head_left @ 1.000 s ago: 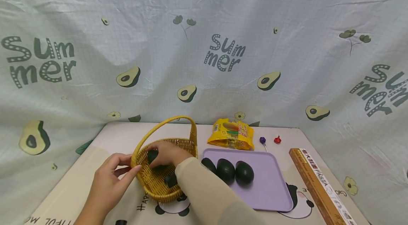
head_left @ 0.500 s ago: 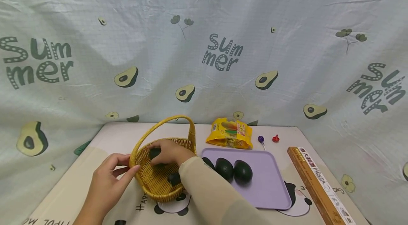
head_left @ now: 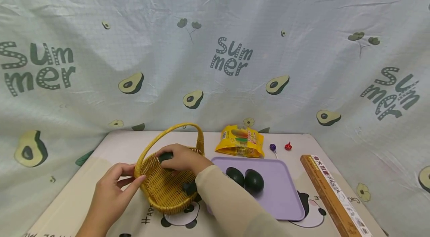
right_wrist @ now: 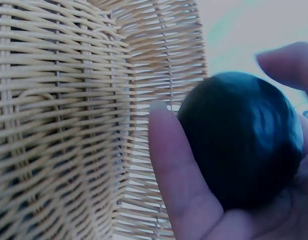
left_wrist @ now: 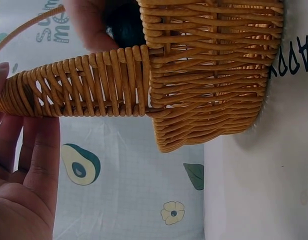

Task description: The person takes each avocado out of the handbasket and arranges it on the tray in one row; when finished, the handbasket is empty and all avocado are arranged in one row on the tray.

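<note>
My left hand [head_left: 112, 190] holds the near-left side of the yellow wicker basket's handle [head_left: 200, 142] between thumb and fingers. In the left wrist view the handle [left_wrist: 99, 85] broadens where it joins the basket wall [left_wrist: 209, 75]. My right hand [head_left: 183, 159] grips a dark green avocado [head_left: 165, 156] just inside the basket's [head_left: 164, 206] upper part. The right wrist view shows that avocado [right_wrist: 239, 145] between thumb and fingers, above the woven bottom [right_wrist: 59, 125]. On the lilac tray [head_left: 280, 201] rest two visible avocados [head_left: 254, 181]; my right sleeve covers part of the tray.
Behind the tray lies a yellow snack bag [head_left: 240, 142], with a purple lollipop [head_left: 273, 147] and a red-wrapped sweet [head_left: 288, 146] to its right. A long pasta box [head_left: 336, 196] lies along the table's right side. A printed cloth [head_left: 215, 50] hangs behind.
My right hand has lifted slightly and shifted right in the basket with the avocado. The sleeve now hides the tray's leftmost avocado. My left hand keeps its hold on the handle.
</note>
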Tool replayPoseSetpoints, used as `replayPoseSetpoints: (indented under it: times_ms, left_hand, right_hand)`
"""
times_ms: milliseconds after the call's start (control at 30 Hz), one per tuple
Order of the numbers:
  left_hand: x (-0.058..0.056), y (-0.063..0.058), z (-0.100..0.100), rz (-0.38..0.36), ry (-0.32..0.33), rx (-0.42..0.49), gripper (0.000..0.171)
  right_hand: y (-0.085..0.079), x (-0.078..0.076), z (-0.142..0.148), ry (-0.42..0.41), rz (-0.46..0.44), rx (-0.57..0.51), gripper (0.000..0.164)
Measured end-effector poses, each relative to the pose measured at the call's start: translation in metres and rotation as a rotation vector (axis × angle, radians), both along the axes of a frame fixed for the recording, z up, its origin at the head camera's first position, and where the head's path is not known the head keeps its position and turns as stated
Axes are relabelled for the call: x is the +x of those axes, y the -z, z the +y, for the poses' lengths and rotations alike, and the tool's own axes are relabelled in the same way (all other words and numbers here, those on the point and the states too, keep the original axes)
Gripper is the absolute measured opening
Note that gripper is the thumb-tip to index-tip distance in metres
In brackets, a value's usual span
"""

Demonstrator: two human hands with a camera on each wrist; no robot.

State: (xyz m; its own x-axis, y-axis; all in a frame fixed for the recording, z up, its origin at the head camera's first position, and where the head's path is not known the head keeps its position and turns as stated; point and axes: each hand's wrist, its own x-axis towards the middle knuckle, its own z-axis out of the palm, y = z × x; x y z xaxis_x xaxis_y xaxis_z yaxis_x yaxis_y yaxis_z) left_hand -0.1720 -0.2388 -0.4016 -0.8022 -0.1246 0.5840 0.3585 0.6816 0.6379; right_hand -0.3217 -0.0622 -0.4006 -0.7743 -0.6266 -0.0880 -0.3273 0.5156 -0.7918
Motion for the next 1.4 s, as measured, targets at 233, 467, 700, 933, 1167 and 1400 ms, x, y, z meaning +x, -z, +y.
replayPoseSetpoints:
  times_ms: [233,467,700,933,1167,1400]
  left_hand:
    - [0.000,0.000,0.000,0.003,0.001,-0.003,0.028]
    - [0.001,0.000,0.000,-0.021,-0.017,-0.015,0.028]
    - [0.000,0.000,0.001,-0.003,-0.008,-0.005,0.029]
    - [0.000,-0.001,0.001,-0.004,-0.013,-0.010,0.029]
    - [-0.001,0.000,0.001,-0.002,-0.010,-0.002,0.029]
    - [-0.001,-0.001,0.001,-0.011,-0.006,-0.002,0.029]
  right_hand:
    - [-0.007,-0.001,0.019,-0.082,0.025,-0.041,0.040]
    - [-0.014,0.001,0.034,-0.096,0.033,-0.094,0.043]
    - [-0.024,0.007,0.049,-0.116,0.101,-0.081,0.048]
    - [-0.031,0.010,0.065,-0.147,0.152,-0.075,0.047]
    - [-0.033,0.013,0.081,-0.092,0.137,-0.094,0.051]
    - [-0.036,0.017,0.099,-0.038,0.118,-0.113,0.044]
